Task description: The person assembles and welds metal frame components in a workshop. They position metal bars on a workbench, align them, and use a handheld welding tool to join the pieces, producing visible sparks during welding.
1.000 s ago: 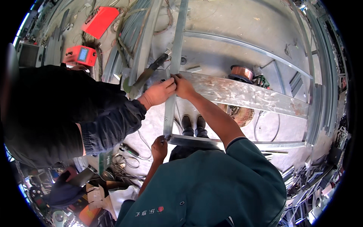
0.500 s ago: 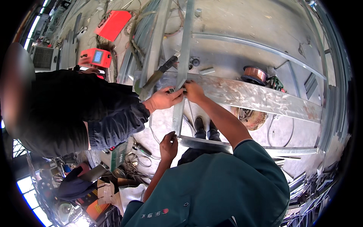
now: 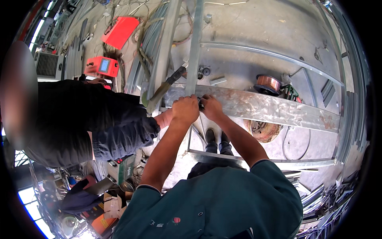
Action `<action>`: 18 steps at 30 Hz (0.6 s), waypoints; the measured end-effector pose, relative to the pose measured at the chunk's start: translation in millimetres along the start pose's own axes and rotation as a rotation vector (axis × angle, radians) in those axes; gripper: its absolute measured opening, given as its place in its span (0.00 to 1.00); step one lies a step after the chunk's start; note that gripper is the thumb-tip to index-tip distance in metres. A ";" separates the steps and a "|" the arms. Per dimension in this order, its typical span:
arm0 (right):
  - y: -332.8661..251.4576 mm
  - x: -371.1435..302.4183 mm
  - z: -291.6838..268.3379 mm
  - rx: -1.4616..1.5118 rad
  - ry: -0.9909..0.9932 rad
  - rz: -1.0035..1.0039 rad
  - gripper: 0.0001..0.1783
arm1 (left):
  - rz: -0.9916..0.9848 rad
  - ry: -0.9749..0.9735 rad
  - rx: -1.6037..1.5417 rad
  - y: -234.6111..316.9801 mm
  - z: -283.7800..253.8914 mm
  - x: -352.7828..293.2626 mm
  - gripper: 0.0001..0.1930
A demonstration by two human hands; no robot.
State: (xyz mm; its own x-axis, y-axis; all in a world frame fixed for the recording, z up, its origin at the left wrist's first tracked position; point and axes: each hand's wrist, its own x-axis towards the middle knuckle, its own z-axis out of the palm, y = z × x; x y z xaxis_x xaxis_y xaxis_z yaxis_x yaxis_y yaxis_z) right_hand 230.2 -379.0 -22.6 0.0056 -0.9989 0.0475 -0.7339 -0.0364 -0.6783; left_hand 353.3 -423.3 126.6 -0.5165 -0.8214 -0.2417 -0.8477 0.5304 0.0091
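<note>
The left hand (image 3: 186,110) is laid over the narrow metal bar (image 3: 193,51), which runs away from it toward the far edge of the view. Its fingers are bent over the bar, with the back of the hand turned up; whether the bar is firmly gripped cannot be told. The right hand (image 3: 210,106) is held just to the right of the left hand, on the near side of the wide metal beam (image 3: 274,106). Its fingers are curled narrowly, and a small dark piece (image 3: 200,104) is held at its fingertips, in the slim gap between the two hands. The shape of the piece is mostly covered by the fingers.

Just left of the left hand, a co-worker's hand (image 3: 163,118) is partly hidden behind it, with a dark sleeve (image 3: 123,133) pushed up on the forearm. Beyond the left hand and to its left, a dark-handled tool (image 3: 175,75) is seen lying aslant. The wide beam is extended to the right past the right hand. Beyond the beam, a spool of copper-coloured wire (image 3: 268,83) is set on the floor (image 3: 242,24). Well beyond the left hand, to the left, a red box with a small screen (image 3: 113,67) is seen.
</note>
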 end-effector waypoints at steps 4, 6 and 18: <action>-3.8 -12.2 -21.9 0.091 -0.085 0.074 0.20 | 0.085 -0.049 -0.094 -4.7 11.1 11.5 0.13; 0.9 -27.3 -41.6 0.139 -0.108 0.161 0.22 | 0.086 0.114 -0.302 0.3 10.7 7.1 0.13; 23.8 -61.0 -123.4 0.126 -0.094 0.250 0.21 | -0.533 0.617 -0.769 -26.9 154.7 -15.1 0.17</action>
State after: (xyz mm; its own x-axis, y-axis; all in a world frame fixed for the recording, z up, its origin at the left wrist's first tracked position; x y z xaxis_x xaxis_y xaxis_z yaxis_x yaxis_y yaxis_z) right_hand 128.6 -315.1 48.9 -0.0980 -0.9755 -0.1969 -0.6306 0.2139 -0.7460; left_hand 402.5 -392.7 -20.2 0.1443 -0.9814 0.1264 -0.7171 -0.0157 0.6968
